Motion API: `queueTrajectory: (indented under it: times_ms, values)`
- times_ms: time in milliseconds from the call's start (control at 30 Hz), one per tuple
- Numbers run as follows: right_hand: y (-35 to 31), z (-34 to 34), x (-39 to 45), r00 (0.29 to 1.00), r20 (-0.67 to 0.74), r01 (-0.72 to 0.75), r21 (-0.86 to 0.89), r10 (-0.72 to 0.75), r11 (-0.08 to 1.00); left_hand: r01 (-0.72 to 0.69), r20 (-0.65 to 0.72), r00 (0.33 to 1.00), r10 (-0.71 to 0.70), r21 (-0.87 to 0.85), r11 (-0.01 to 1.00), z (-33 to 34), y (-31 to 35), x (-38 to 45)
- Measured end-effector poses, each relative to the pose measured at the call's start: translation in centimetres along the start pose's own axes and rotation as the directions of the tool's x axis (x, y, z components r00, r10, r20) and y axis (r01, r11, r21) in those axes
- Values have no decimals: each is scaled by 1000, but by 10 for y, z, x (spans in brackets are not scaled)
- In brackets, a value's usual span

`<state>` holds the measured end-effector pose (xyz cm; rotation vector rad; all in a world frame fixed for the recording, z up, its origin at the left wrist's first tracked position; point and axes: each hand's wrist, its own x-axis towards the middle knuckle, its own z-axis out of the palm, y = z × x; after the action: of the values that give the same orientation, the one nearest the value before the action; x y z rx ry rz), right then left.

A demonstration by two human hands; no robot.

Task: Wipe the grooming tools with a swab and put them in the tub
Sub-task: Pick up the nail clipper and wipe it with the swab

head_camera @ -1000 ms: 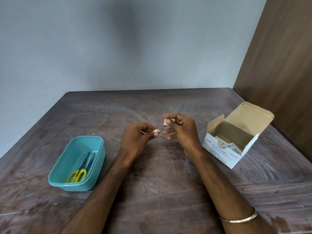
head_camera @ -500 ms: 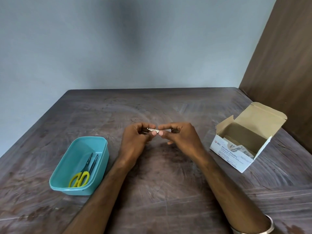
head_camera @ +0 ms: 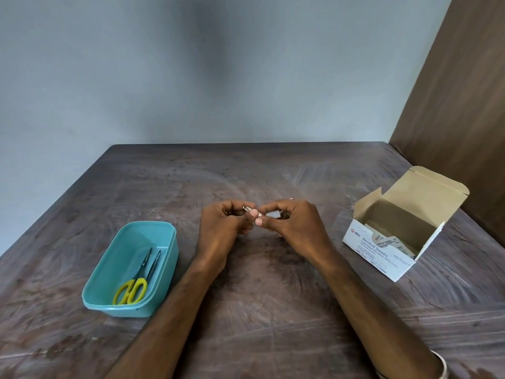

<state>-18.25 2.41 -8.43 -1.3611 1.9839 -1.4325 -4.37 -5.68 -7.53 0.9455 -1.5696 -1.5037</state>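
My left hand (head_camera: 222, 228) grips a small metal nail clipper (head_camera: 248, 209) above the middle of the table. My right hand (head_camera: 295, 224) pinches a white swab (head_camera: 272, 214) and holds it against the clipper's end. Both hands meet fingertip to fingertip, and much of the clipper is hidden by the fingers. At the left stands a teal tub (head_camera: 109, 274). Inside it lie yellow-handled scissors (head_camera: 134, 288) and a thin dark tool (head_camera: 154, 265) beside them.
An open white box of alcohol swabs (head_camera: 382, 250) stands at the right, its flap raised, with sachets inside. A brown wooden panel (head_camera: 459, 105) rises behind it. The dark wooden table (head_camera: 259, 310) meets a grey wall at the back.
My hands were apart a second ago, clipper in the left and swab in the right. They have come together, and the swab now touches the clipper.
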Motion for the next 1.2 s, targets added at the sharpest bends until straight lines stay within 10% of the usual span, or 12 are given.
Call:
queueTrajectory:
  times_ms: [1000,1200]
  values:
    - [-11,-5,-2,996,-82,54,228,-36,972,200,108,976,-190,-86,976,-3,1,6]
    - [-13,-7,-2,987,-80,-85,495,142,865,-297,96,955,282,373,879,0,0,0]
